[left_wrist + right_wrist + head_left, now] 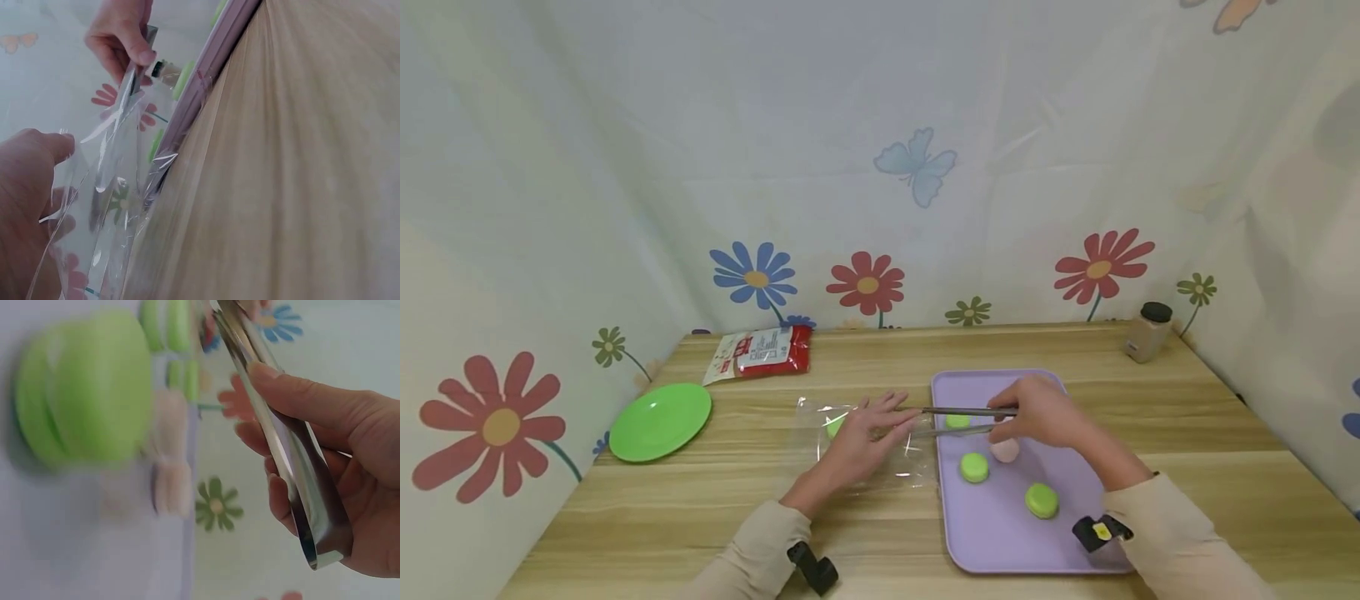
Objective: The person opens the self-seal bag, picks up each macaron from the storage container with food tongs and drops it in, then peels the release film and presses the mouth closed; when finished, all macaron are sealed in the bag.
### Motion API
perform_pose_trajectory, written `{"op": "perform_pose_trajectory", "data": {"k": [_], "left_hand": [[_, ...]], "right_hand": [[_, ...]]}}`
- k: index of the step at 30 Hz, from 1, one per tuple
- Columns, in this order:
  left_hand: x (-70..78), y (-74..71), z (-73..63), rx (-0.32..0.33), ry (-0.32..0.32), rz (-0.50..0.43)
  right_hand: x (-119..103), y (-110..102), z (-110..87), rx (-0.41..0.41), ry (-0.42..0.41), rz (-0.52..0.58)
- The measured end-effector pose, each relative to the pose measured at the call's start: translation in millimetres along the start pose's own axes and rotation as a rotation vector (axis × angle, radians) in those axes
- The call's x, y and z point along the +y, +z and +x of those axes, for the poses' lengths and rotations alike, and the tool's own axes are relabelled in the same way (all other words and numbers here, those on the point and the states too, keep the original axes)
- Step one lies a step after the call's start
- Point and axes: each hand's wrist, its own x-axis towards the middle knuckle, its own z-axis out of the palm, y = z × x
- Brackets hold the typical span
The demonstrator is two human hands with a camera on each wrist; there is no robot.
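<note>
My right hand holds metal tongs partway along their arms. They point left over the clear plastic bag, and my left hand hides their tips. With fingers spread, my left hand lies at the bag's mouth and touches its film. A green macaron shows through the bag beside that hand. Below the right hand, a lilac tray bears a pale pink macaron and several green ones, among them a macaron near its left rim and another macaron nearer the front.
On the left side of the wooden table sits a green plate. A red and white packet lies at the back left. In the back right corner stands a jar with a black lid. Flowered cloth hangs behind.
</note>
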Motion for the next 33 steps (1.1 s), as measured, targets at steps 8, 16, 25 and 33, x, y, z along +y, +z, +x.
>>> {"op": "perform_pose_trajectory", "data": {"k": [8,16,25,33], "left_hand": [[-0.7,-0.8,-0.3,-0.015,-0.013,-0.005],[-2.2,-1.1,0.0,-0.012,-0.018,0.014],[-2.8,-1.3,0.4,-0.009,-0.013,0.017],[-0.8,-3.5,-1.2,-0.039,-0.029,0.057]], "right_hand": [[38,-52,-27.5,-0.091,-0.017,-0.034],[65,-70,-40.6,-0.108,-0.004,0.02],[76,-64,-36.2,-0.087,-0.009,-0.026],[81,-57,-30.6,-0.103,0.01,-0.013]]}}
